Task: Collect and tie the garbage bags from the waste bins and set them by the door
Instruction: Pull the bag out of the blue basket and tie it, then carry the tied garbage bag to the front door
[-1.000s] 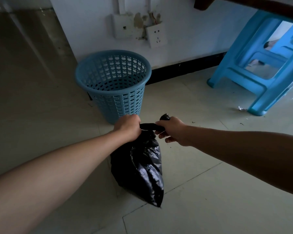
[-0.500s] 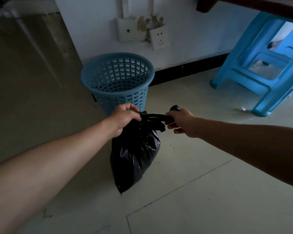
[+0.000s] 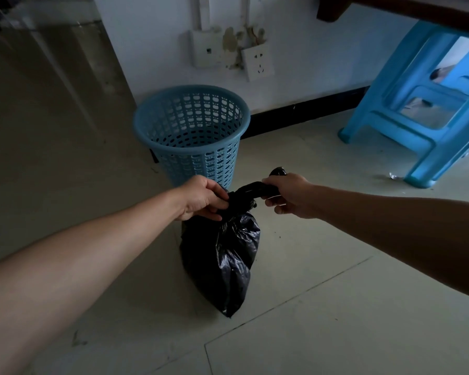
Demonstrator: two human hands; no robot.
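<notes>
— So, from your head view, where does the bag stand?

— Your left hand (image 3: 201,198) is clenched on the neck of the black garbage bag (image 3: 222,258), and your right hand (image 3: 287,194) grips its twisted tail. It hangs just in front of the blue bin (image 3: 191,131), which looks unlined.

— What's left?

— I'd judge the knot needs cinching, then carry it to the door.

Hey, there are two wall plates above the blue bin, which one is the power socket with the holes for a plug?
The right wall plate, the one hanging tilted beside the chipped patch of wall. It shows plug holes. The left wall plate sits straight and has only one small dark square.
</notes>
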